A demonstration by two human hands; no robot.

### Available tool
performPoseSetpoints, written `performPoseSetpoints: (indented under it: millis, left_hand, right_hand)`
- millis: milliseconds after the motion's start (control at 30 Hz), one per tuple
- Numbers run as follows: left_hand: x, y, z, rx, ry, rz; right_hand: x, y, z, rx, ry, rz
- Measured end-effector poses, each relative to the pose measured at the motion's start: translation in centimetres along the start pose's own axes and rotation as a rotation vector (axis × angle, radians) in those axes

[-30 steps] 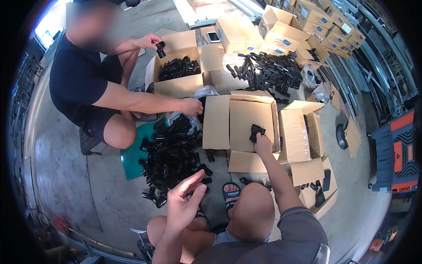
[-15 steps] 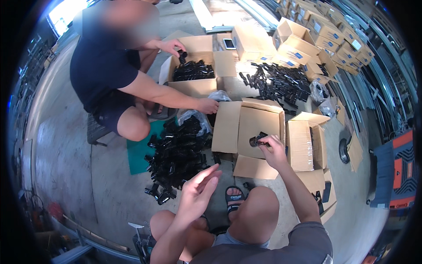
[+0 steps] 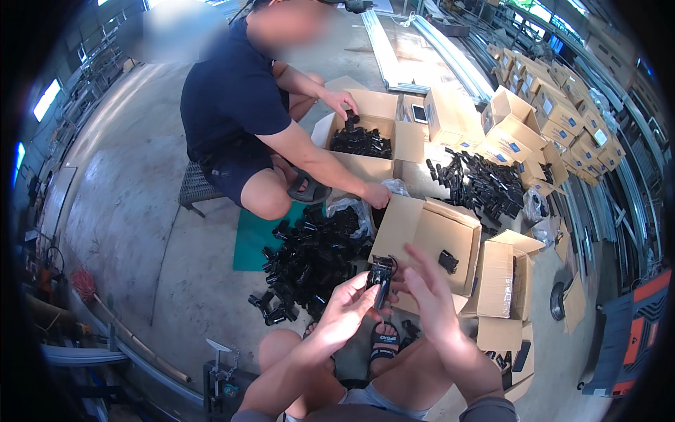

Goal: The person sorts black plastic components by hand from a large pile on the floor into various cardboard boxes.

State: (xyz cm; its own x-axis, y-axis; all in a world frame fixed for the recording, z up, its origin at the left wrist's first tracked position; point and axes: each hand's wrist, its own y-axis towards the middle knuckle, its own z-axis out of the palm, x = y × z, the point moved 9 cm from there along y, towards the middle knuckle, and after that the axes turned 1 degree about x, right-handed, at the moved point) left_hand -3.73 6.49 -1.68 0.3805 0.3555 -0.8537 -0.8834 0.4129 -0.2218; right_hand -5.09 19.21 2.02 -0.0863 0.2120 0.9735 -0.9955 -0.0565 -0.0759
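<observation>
In front of my knees, my left hand (image 3: 346, 304) grips a glossy black tubular fitting (image 3: 380, 280) between thumb and fingers. Beside it, my right hand (image 3: 430, 292) has its fingers spread; it is slightly blurred, and whether a fingertip touches the fitting I cannot tell. Just beyond is an open cardboard box (image 3: 402, 226) with a black fitting (image 3: 448, 261) lying inside. To the left, a heap of similar black fittings (image 3: 309, 260) lies partly on a green sheet (image 3: 253, 243).
A co-worker (image 3: 239, 105) squats at the far left, one hand over a box (image 3: 362, 167) of black parts. More black parts (image 3: 478, 184) are piled behind my box. Another open carton (image 3: 496, 281) stands at right, stacked cartons (image 3: 562, 105) farther back.
My right hand has come back from over the box and is now empty beside my left. A fitting now lies in the box, and my left hand, empty before, holds another.
</observation>
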Motion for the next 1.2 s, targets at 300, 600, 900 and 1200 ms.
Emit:
performPoseSetpoints:
  millis: [300,600,900,1200]
  left_hand:
    - [-1.8,-1.9,-3.0,-0.273,0.445,0.251]
    - [0.2,-0.7,-0.7,-0.05,0.286,0.135]
    - [-0.9,-0.8,-0.1,0.004,0.224,0.014]
    - [-0.7,0.1,-0.6,0.037,0.164,0.222]
  right_hand:
    - [-3.3,0.9,2.4,0.088,-0.131,0.029]
    - [-3.0,0.7,-0.1,0.015,-0.361,0.03]
    - [-0.9,-0.1,-0.2,0.038,-0.345,-0.04]
    - [0.2,-0.2,-0.6,0.08,-0.293,-0.189]
